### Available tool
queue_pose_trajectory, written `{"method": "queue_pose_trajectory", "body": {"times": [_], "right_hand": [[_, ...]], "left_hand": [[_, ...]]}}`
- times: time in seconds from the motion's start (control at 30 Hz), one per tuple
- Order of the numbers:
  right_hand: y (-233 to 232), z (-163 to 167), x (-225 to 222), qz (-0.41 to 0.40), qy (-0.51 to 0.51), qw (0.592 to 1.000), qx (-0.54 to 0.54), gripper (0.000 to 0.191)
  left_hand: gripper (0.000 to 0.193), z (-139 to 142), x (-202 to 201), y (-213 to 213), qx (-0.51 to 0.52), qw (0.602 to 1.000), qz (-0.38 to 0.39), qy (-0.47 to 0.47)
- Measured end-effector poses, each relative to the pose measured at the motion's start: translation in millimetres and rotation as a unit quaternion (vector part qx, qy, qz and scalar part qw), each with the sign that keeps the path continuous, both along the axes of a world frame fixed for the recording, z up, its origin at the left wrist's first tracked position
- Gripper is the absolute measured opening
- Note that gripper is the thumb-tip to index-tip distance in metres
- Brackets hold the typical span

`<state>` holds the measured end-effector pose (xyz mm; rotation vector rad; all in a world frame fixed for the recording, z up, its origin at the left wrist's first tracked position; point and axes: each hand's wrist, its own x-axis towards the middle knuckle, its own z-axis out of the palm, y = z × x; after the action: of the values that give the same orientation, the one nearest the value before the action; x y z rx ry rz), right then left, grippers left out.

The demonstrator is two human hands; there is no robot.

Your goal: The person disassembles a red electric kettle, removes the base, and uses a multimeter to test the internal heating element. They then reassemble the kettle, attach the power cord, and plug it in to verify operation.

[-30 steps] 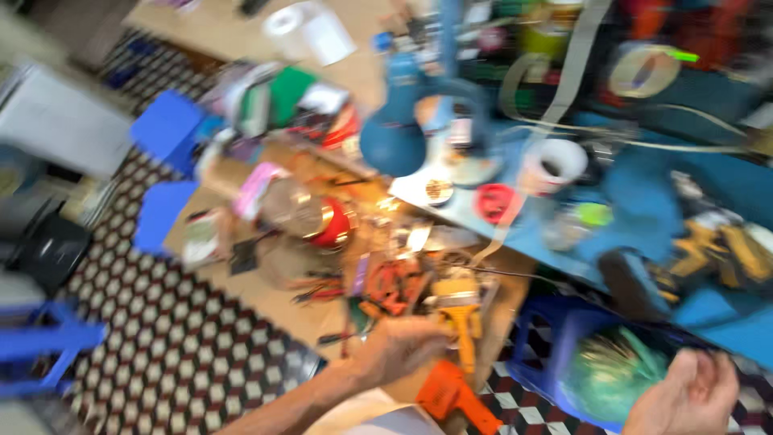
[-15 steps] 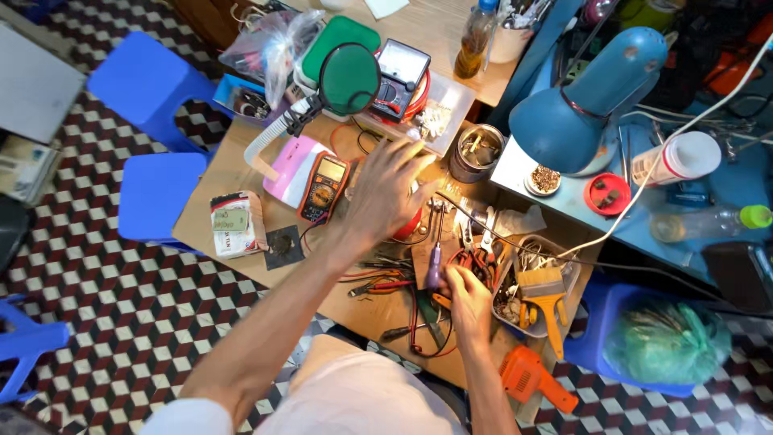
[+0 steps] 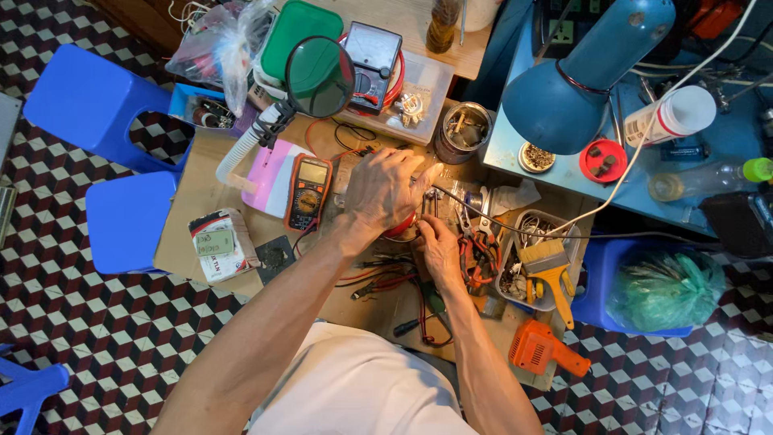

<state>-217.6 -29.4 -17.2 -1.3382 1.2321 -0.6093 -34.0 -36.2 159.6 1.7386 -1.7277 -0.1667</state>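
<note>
My left hand lies knuckles-up on the cluttered wooden bench, fingers curled over a red round object in bright lamp light. Whatever it grips is hidden; a black cable emerges from under it and runs right. My right hand sits just below and right of it, fingertips pinched on a thin metal tool that points up toward the left hand. An orange and black multimeter lies left of the left hand.
A round magnifier on a white flexible arm and a blue lamp hang over the bench. A tin can, red pliers, tool tray with brush, orange power tool, blue stools and blue bin surround.
The view swung from the right side back over the bench. My left hand moved up to the red object, and my right hand came in from the lower right to sit beside it.
</note>
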Motion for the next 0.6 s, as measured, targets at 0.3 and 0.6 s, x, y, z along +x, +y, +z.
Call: {"method": "queue_pose_trajectory", "body": {"times": [0.3,0.6], "right_hand": [[-2.8,-6.9,-3.9,-0.012,0.016,0.981,0.192,0.043],[-22.8,-4.8,15.6,-0.117,-0.171,0.897,0.391,0.034]], "left_hand": [[0.035,1.6,-2.2,-0.1,0.001,1.0,0.019,-0.003],[0.034,2.0,-2.4,1.8,0.017,1.0,0.023,0.001]]}}
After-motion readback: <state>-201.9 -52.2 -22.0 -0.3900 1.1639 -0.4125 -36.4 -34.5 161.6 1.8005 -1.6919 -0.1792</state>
